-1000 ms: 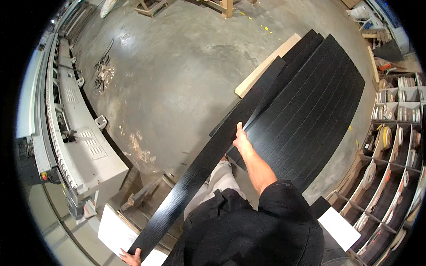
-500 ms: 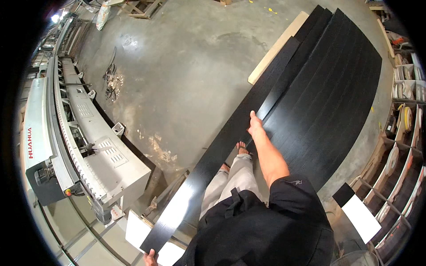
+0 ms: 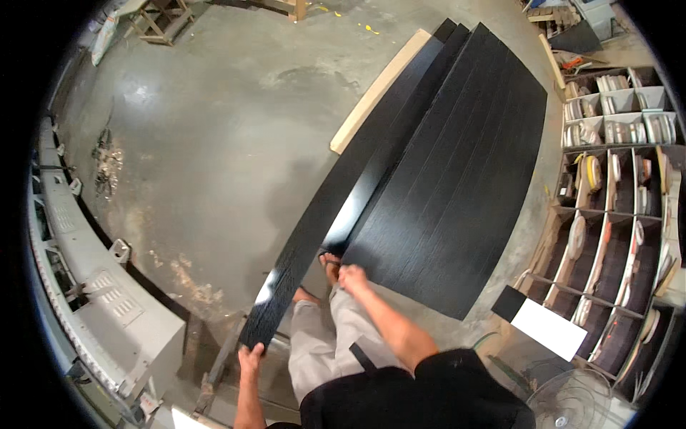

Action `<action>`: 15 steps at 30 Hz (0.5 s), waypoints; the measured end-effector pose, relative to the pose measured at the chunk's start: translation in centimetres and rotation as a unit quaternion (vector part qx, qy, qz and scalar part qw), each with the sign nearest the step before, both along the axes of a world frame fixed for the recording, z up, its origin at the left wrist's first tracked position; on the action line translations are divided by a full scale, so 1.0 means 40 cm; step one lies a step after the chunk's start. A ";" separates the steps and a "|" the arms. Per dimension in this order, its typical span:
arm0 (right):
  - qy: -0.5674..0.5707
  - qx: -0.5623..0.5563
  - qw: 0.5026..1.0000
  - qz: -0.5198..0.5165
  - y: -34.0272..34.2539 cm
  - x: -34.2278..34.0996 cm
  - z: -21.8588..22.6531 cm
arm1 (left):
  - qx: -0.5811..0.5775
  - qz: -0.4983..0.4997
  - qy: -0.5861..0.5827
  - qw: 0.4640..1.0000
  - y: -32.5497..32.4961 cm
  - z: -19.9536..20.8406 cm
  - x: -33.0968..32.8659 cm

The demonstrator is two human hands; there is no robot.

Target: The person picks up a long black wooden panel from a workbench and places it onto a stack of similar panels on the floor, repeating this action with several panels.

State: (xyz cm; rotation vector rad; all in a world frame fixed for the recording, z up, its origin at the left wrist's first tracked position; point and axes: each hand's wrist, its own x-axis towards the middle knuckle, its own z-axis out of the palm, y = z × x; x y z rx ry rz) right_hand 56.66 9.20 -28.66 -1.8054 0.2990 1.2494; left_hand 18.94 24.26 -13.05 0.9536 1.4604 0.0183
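On the concrete floor [image 3: 214, 143], at the near left edge of a stack of black panels [image 3: 457, 179], one long narrow black plank [image 3: 321, 214] is drawn out and angled away from the pile. Left hand [image 3: 250, 356] grasps the plank's near end, fingers curled round the end edge from below; holding it at the very end likely gives steering over so long a piece. Right hand [image 3: 352, 275] sits further along, beside the near corner of the stack and over the person's sandalled foot [image 3: 330, 266]; whether its fingers clench the plank's edge or only rest there cannot be told from this angle. Plank's far end runs up along the stack's left edge, next to a pale wooden board [image 3: 379, 89] lying on the floor. Stack lies flat with its long edges aligned, which would let single pieces slide off lengthwise. Left of the person, a long grey machine [image 3: 107, 300] follows the floor's left edge. Shelving with rolls of edge tape [image 3: 614, 179] stands along the right side; a fan [image 3: 572, 400] and a white sheet [image 3: 549, 329] sit at the near right.
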 end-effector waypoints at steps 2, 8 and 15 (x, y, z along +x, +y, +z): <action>-0.158 -0.115 0.936 0.291 -0.048 -0.123 0.097 | 0.018 0.012 0.049 0.999 -0.011 -0.182 0.077; -0.191 -0.215 0.776 0.561 -0.161 -0.308 0.130 | 0.042 -0.093 0.061 0.993 0.021 -0.685 0.225; -0.153 -0.296 0.775 0.537 -0.143 -0.303 0.100 | 0.014 -0.132 0.151 0.980 0.031 -0.939 0.557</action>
